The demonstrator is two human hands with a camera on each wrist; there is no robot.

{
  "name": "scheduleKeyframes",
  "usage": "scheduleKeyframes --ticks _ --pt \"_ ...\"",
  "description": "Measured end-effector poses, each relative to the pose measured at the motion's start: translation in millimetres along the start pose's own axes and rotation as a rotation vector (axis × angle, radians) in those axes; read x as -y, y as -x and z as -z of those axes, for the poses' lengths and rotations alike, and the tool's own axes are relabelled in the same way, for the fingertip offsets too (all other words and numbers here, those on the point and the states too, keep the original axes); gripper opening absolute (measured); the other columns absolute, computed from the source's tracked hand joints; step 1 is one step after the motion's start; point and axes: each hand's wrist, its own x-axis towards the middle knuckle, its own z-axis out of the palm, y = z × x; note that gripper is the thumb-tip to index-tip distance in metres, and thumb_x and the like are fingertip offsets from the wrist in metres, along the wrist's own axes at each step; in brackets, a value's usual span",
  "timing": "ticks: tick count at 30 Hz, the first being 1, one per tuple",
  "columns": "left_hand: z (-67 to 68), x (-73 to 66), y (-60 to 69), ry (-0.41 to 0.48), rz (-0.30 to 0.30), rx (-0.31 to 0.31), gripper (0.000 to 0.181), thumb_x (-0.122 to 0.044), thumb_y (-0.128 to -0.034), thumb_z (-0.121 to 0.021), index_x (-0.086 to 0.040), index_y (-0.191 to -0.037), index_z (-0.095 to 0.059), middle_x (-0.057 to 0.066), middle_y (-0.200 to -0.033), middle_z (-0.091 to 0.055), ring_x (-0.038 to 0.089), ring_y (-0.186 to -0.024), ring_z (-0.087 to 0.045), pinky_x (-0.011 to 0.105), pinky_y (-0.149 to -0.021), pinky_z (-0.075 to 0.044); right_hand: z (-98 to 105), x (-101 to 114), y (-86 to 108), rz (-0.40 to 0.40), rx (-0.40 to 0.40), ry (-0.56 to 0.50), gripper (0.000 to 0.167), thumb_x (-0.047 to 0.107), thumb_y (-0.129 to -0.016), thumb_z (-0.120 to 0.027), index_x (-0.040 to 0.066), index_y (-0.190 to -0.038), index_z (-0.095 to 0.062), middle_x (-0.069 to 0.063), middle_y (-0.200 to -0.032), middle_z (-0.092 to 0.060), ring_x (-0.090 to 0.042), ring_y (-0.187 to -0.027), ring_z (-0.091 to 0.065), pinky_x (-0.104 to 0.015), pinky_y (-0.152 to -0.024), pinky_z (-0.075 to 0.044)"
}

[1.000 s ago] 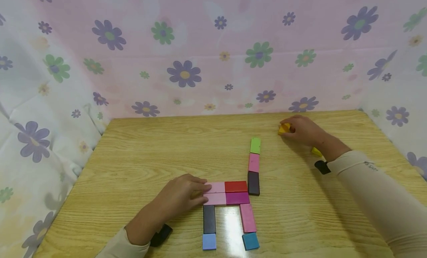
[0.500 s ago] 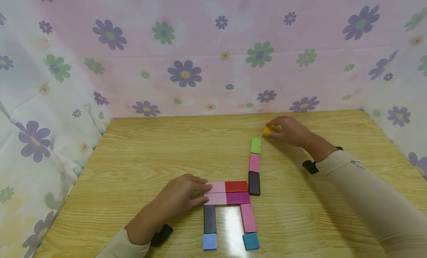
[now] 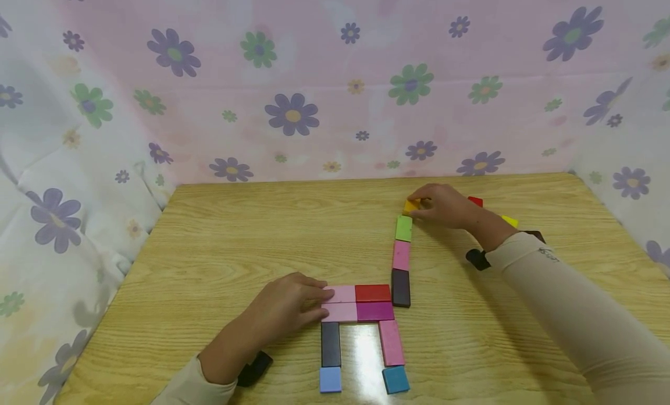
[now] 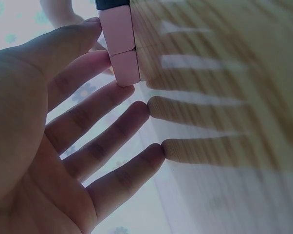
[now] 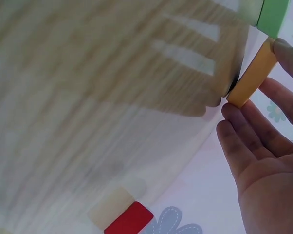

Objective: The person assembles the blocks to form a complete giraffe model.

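My right hand (image 3: 445,207) pinches an orange-yellow block (image 5: 253,73) between thumb and fingers, just beyond the far end of a green block (image 3: 403,228). In the right wrist view the orange block's corner meets the green block's end, and it lies at an angle to it. Below the green block, a pink block (image 3: 401,255) and a dark block (image 3: 401,288) continue the column. My left hand (image 3: 285,306) rests against the left ends of two light pink blocks (image 3: 342,312), its fingers fairly straight; the left wrist view shows thumb and forefinger touching them.
Beside the light pink pair lie a red block (image 3: 373,292) and a magenta block (image 3: 374,311). Under them stand two legs: dark (image 3: 331,344) over light blue (image 3: 330,380), and pink (image 3: 391,343) over teal (image 3: 396,380). Red (image 3: 475,201) and yellow (image 3: 510,221) blocks lie behind the right arm.
My right hand has carried the orange block leftward to the green block's far end, uncovering a red block behind it. The left hand has stayed in place.
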Motion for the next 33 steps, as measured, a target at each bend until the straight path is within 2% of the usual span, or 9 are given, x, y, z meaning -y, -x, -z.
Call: scheduleKeyframes --ticks 8,20,26,29,33 --pt "-0.3 -1.4 -1.0 -0.001 0.005 0.003 0.032 -0.030 -0.0908 -0.074 -0.018 -0.120 -0.075 0.002 -0.123 -0.072 0.021 -0.113 -0.067 0.041 -0.094 -0.057 1.7 -0.6 -0.6 0.054 0.009 0.004 0.039 0.013 -0.094 -0.069 -0.003 -0.129 -0.065 -0.024 -0.132 -0.062 -0.040 -0.121 -0.058 -0.055 -0.100 -0.051" --pt "-1.2 -2.0 -1.3 0.003 0.002 0.001 0.031 -0.030 -0.0910 -0.074 -0.018 -0.120 -0.075 0.001 -0.123 -0.073 0.021 -0.113 -0.067 0.042 -0.094 -0.057 0.9 0.4 0.8 0.088 0.003 0.028 0.037 0.009 -0.094 -0.069 -0.004 -0.128 -0.065 -0.024 -0.131 -0.062 -0.040 -0.120 -0.058 -0.054 -0.100 -0.051" --pt "-1.4 -1.2 -0.6 0.008 0.007 0.005 0.032 -0.031 -0.0909 -0.074 -0.018 -0.120 -0.075 0.002 -0.124 -0.072 0.022 -0.114 -0.067 0.042 -0.095 -0.057 9.3 -0.4 6.8 0.005 0.011 0.025 0.038 0.013 -0.098 -0.063 -0.001 -0.133 -0.062 -0.025 -0.140 -0.055 -0.043 -0.129 -0.051 -0.059 -0.104 -0.046" --pt "-1.9 -0.3 -0.5 0.005 0.002 -0.003 0.032 -0.031 -0.0906 -0.074 -0.018 -0.119 -0.075 0.002 -0.123 -0.072 0.022 -0.113 -0.068 0.042 -0.095 -0.057 16.3 -7.4 12.9 -0.025 -0.012 0.049 0.036 0.013 -0.099 -0.060 -0.001 -0.133 -0.062 -0.026 -0.141 -0.054 -0.046 -0.134 -0.045 -0.063 -0.109 -0.040" --pt "-1.8 0.5 -0.5 0.002 0.001 -0.006 0.031 -0.030 -0.0908 -0.074 -0.018 -0.119 -0.075 0.002 -0.123 -0.073 0.022 -0.113 -0.068 0.042 -0.094 -0.057 24.3 -21.1 22.6 -0.057 -0.040 0.068 0.036 0.011 -0.099 -0.059 -0.002 -0.133 -0.061 -0.027 -0.141 -0.054 -0.048 -0.134 -0.044 -0.065 -0.109 -0.039"
